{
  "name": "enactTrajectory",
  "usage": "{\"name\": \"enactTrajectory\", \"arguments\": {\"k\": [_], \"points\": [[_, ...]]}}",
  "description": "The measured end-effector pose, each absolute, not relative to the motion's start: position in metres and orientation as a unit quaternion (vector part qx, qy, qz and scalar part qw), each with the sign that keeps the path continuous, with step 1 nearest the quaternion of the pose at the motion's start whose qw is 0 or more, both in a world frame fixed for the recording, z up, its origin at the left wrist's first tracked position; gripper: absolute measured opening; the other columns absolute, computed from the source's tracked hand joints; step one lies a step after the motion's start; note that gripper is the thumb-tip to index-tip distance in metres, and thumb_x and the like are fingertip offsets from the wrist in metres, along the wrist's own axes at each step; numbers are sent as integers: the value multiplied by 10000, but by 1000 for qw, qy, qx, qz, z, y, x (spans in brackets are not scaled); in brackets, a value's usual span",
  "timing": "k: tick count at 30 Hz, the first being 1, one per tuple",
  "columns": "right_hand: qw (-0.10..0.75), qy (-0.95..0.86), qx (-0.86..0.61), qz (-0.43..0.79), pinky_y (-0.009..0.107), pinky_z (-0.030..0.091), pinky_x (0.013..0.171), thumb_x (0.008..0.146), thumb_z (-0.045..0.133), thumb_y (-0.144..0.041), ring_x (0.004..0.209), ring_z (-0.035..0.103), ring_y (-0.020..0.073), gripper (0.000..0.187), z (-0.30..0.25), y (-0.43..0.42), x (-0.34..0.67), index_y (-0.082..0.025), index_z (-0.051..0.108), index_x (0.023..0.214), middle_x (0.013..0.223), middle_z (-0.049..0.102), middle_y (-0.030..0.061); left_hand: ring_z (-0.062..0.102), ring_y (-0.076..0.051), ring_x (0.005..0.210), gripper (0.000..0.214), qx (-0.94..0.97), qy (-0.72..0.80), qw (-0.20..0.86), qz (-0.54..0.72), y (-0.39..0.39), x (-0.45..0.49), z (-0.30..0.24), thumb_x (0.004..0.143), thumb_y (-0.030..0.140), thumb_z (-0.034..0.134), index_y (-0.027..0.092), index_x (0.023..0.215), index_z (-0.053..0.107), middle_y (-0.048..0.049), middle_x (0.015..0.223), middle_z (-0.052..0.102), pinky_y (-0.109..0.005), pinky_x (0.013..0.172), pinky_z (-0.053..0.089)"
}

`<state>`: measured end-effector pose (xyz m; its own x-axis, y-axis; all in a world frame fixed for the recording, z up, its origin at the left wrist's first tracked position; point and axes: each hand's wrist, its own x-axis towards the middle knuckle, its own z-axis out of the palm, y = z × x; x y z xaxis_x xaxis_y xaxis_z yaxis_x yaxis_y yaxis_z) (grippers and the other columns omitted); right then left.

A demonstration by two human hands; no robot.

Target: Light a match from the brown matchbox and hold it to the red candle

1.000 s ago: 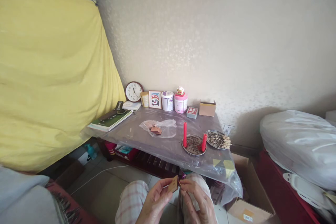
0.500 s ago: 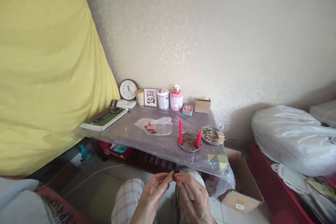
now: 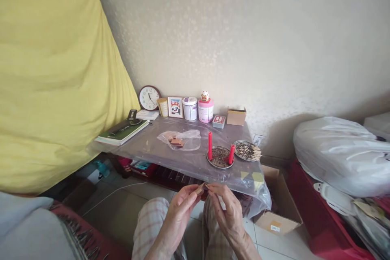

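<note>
My left hand (image 3: 183,205) pinches a small brown matchbox (image 3: 200,189) above my knees, in front of the table's near edge. The fingers of my right hand (image 3: 224,203) are pinched together at the box's right end; what lies between the fingertips is too small to make out. Beyond my hands, a tall red candle (image 3: 210,146) and a shorter red candle (image 3: 231,154) stand upright on a round metal plate (image 3: 219,166) strewn with dark bits. Similar brown boxes (image 3: 176,142) lie on a clear plastic bag (image 3: 191,141) on the table.
A second plate (image 3: 245,158) holds many matchsticks, some blackened. Along the back of the plastic-covered table (image 3: 179,166) stand a clock (image 3: 149,98), a picture frame (image 3: 175,107), tins and a small carton (image 3: 236,116). A notebook (image 3: 122,133) lies left. An open cardboard box (image 3: 278,215) sits on the floor.
My view has tipped down slightly, so the table sits higher in the picture. Both hands have moved up a little and remain together at the matchbox.
</note>
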<state>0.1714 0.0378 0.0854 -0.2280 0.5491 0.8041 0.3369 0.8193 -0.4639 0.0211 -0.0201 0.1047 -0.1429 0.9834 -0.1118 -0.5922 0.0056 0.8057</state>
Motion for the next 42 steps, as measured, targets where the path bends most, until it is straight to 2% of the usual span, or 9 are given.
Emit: {"name": "enactTrajectory", "arguments": {"k": [7,9,12,13,16,23,30,36,42], "points": [[591,-751,-276,102,326,598,808,931,552,-90,907,730,197,274,108,26,179,-267,629,1124,1001,753,62,674,-237,1000,241,220,400,585,670,-13,15,95,760,334,778,168,933,761,-91,983,785,-422,1026,435],[574,-771,-255,100,351,594,827,929,561,-103,934,728,206,293,103,28,177,-271,622,1161,1038,756,72,671,-234,1000,221,220,392,585,675,-12,15,97,760,317,779,172,927,762,-89,986,784,-425,1032,431],[520,-801,-286,80,315,603,763,976,521,-201,830,742,186,191,78,53,170,-264,699,1004,934,783,45,661,-240,1057,210,236,373,584,681,-14,15,106,816,322,722,179,965,757,-95,1031,784,-434,1080,406],[550,-766,-328,56,296,601,687,984,511,-261,733,733,182,216,70,64,168,-253,706,893,823,776,31,653,-247,1085,223,240,372,583,681,-16,15,109,831,331,705,178,986,753,-103,1066,781,-442,1099,394],[580,-714,-388,58,312,599,694,998,497,-304,731,729,191,233,56,89,167,-202,690,915,815,766,52,640,-270,1129,234,250,385,579,674,-19,12,111,825,334,708,178,994,755,-120,1120,779,-462,1128,375],[621,-660,-388,168,301,571,742,937,607,-323,760,698,179,158,76,86,169,-200,696,892,818,745,30,640,-270,1162,209,240,400,580,668,-17,9,100,844,328,689,186,981,754,-109,1112,791,-476,1171,345],[624,-625,-406,235,287,534,688,917,621,-367,732,649,175,199,84,88,168,-200,718,868,799,713,25,650,-297,1164,231,217,415,578,668,-20,4,96,801,351,741,180,955,755,-145,1152,784,-522,1174,333],[641,-574,-404,310,272,513,652,874,668,-390,716,624,167,207,93,87,166,-200,729,820,763,700,21,649,-292,1166,247,202,421,579,668,-23,0,87,789,356,754,177,959,760,-148,1166,779,-517,1177,341],[660,-498,-384,411,307,548,704,779,762,-418,741,653,179,235,98,89,164,-191,728,824,794,739,41,651,-306,1141,311,188,439,575,665,-26,-2,85,710,399,818,178,922,766,-157,1166,780,-558,1188,314]]}}
